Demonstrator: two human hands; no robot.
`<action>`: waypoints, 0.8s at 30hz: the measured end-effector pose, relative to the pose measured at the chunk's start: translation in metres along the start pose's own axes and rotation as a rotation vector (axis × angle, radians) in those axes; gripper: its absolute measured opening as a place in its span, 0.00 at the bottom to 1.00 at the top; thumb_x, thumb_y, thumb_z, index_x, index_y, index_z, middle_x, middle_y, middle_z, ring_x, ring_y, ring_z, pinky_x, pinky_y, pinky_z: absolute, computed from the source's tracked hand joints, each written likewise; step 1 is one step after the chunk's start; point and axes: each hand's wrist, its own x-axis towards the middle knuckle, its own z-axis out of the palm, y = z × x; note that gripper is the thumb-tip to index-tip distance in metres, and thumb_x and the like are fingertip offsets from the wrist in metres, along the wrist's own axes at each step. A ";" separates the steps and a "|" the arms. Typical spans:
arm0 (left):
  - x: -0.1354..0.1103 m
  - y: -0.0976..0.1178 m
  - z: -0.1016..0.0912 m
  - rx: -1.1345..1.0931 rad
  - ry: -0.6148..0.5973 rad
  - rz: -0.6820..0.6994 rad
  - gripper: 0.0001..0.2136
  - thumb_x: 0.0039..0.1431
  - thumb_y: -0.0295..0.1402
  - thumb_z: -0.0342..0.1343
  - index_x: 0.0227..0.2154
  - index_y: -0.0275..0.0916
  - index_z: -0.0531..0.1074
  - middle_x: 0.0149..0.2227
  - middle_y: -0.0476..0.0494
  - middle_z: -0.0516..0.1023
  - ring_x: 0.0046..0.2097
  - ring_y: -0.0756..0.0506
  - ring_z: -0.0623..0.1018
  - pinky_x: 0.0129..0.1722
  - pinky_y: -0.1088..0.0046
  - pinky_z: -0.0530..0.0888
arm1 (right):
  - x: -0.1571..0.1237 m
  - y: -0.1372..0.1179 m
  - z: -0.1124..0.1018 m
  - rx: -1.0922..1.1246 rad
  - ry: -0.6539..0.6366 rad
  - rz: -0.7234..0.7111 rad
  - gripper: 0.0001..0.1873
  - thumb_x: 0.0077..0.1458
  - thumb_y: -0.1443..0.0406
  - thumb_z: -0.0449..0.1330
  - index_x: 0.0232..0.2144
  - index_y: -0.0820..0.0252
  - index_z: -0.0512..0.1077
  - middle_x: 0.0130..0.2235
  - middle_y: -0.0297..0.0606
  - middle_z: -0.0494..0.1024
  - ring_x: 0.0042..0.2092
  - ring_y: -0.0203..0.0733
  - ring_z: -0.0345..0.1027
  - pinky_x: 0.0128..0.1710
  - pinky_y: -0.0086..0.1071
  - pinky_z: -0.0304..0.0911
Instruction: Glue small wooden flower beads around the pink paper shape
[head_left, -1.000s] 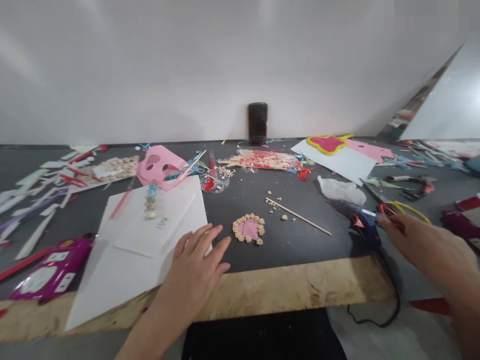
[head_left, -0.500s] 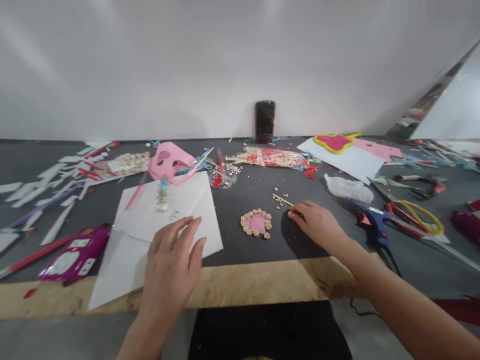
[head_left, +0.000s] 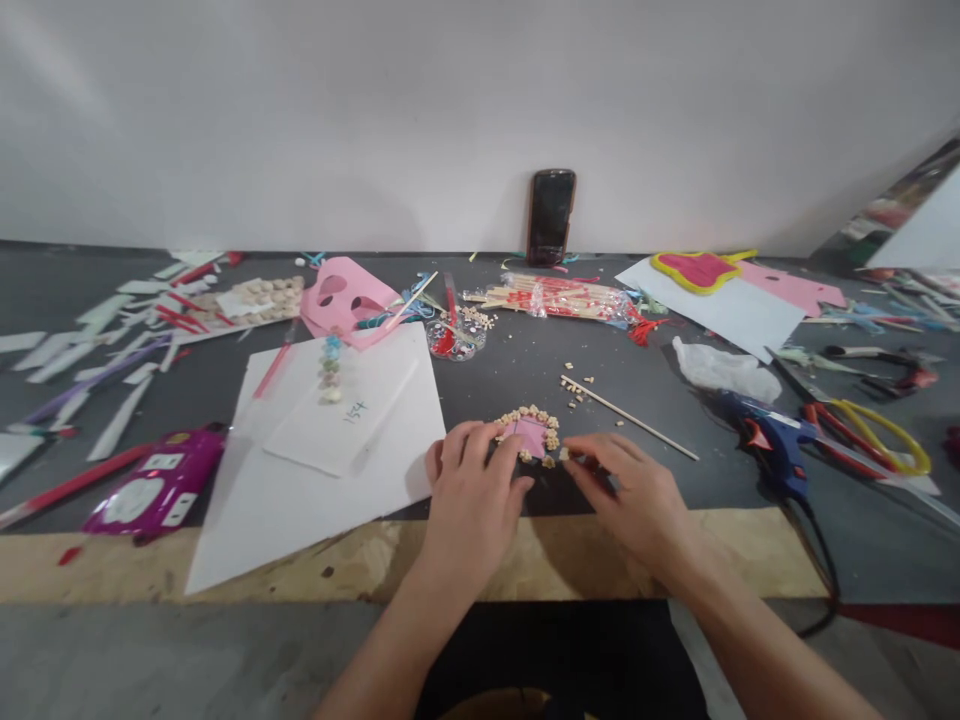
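A small pink square ringed with beige beads (head_left: 532,432) lies on the dark mat near the table's front edge. My left hand (head_left: 474,497) rests on its left side, fingertips touching the piece, fingers slightly spread. My right hand (head_left: 628,490) comes to its right edge, thumb and forefinger pinched close together at the beads; whether a bead sits between them is too small to tell. Loose beads (head_left: 576,385) and a thin wooden stick (head_left: 630,418) lie just beyond the piece.
White paper sheets (head_left: 330,440) lie left of my hands. A blue glue gun (head_left: 772,448) and yellow-handled scissors (head_left: 877,440) sit to the right. A pink mask (head_left: 346,298), a packet of sticks (head_left: 555,297), a phone (head_left: 550,216) against the wall and paper strips (head_left: 112,340) fill the back.
My left hand left the white paper and moved right onto the beaded piece. My right hand came from the glue gun, past the loose beads, to the piece's right edge.
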 end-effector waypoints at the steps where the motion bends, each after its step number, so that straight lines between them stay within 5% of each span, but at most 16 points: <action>1: 0.002 0.004 0.002 -0.011 0.005 -0.009 0.13 0.60 0.32 0.54 0.48 0.42 0.69 0.52 0.41 0.70 0.56 0.36 0.65 0.52 0.50 0.64 | 0.003 0.002 0.000 -0.018 0.021 0.002 0.09 0.60 0.64 0.54 0.40 0.56 0.72 0.38 0.38 0.78 0.38 0.39 0.72 0.39 0.32 0.68; 13: 0.010 0.011 0.017 -0.022 0.008 -0.018 0.12 0.57 0.36 0.57 0.44 0.43 0.71 0.56 0.40 0.68 0.62 0.32 0.58 0.55 0.44 0.59 | 0.004 0.017 0.007 0.006 0.007 -0.015 0.08 0.60 0.66 0.53 0.40 0.55 0.71 0.39 0.38 0.78 0.41 0.41 0.72 0.39 0.33 0.68; 24: 0.004 -0.004 0.003 0.023 -0.007 -0.012 0.13 0.59 0.32 0.53 0.47 0.43 0.71 0.58 0.39 0.66 0.65 0.33 0.54 0.58 0.44 0.55 | 0.017 0.005 0.007 0.031 -0.055 -0.154 0.06 0.60 0.69 0.55 0.39 0.57 0.71 0.38 0.38 0.78 0.40 0.41 0.70 0.41 0.36 0.67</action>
